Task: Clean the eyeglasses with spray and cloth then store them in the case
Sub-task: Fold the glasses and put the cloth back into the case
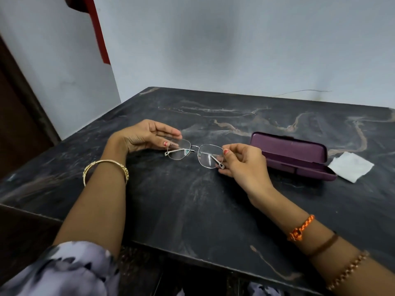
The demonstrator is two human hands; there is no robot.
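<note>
Thin metal-framed eyeglasses (195, 153) hang just above the dark table, held between both hands. My left hand (143, 136) pinches the left end of the frame with thumb and fingertips. The frame's right end is gripped by my right hand (241, 164), fingers curled around the hinge and folded temple. To the right lies a purple glasses case (292, 153), open, its lid tilted up toward the back. A white cloth (351, 166) lies flat on the table just right of the case. No spray bottle is in view.
The dark marble-patterned table (192, 199) runs to a pale wall at the back. Its left edge drops off beside a brown door (19, 129). A red strip (98, 28) hangs on the wall at upper left.
</note>
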